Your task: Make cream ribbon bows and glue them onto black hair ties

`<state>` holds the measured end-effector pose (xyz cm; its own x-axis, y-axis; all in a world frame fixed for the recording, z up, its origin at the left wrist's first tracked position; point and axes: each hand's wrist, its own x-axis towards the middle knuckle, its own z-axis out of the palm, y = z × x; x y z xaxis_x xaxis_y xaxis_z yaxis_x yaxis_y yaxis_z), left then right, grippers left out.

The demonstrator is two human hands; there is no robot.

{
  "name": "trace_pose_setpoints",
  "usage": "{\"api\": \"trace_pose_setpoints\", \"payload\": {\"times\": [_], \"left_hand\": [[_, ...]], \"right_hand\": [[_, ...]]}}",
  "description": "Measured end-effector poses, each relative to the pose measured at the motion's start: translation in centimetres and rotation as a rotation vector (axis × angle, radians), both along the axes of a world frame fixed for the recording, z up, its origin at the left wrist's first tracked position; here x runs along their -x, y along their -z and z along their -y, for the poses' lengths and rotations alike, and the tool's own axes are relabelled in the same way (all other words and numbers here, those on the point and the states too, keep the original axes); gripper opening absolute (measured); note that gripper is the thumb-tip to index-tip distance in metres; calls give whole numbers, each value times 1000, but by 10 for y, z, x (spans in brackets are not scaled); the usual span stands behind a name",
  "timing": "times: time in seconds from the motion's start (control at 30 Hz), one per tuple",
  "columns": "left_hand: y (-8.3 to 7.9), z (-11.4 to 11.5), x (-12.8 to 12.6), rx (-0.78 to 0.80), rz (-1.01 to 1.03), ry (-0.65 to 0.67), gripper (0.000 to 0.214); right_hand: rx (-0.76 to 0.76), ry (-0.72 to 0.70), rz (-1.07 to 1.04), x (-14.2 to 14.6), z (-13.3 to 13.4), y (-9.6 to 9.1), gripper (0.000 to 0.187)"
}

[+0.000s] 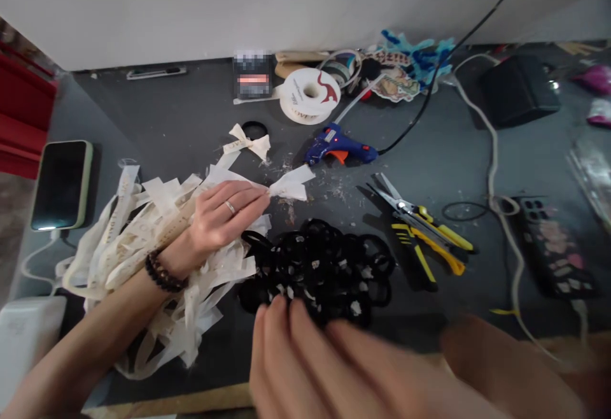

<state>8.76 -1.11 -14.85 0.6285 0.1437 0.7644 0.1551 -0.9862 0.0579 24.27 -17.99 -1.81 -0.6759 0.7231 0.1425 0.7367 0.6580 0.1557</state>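
My left hand [224, 215] pinches the middle of a cream ribbon bow [292, 184] and holds it just above the dark table, over a heap of cut cream ribbon pieces [143, 247]. A ring sits on one finger and a dark bead bracelet on the wrist. My right hand [315, 355] is blurred at the bottom of the view, with its fingertips at the near edge of a pile of black hair ties [324, 266]. What those fingers hold, if anything, is hidden. A finished bow [248, 142] lies further back.
A blue glue gun [341, 147] with a black cord lies behind the bow. Scissors [410, 212] and yellow pliers [429, 247] rest to the right, a ribbon spool [310, 94] at the back. Phones lie at the left [62, 183] and right [554, 247]. White cable [494, 151] runs down the right.
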Motion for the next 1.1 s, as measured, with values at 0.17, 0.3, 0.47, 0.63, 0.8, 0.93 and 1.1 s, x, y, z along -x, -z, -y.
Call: {"api": "trace_pose_setpoints", "payload": {"times": [0.17,0.3,0.47,0.63,0.8,0.93,1.1], "left_hand": [[5,1,2,17,16,-53,23],[6,2,2,30,29,-52,22],[9,2,4,126,44,-63,26],[10,3,6,201,28,-74,30],[9,3,6,200,6,-71,33],[12,2,6,205,39,-118,42],[16,1,6,218,72,-92,36]], "right_hand": [[340,267,-70,-20,-52,32,7],[516,370,-141,-15,-68,61,16],[607,448,-237,-23,-75,54,4],[883,479,-471,-67,-88,32,17],[886,202,-398,-80,-91,27,16],[820,129,-359,-55,-86,34,12],[738,235,-419,-34,-85,52,18]]}}
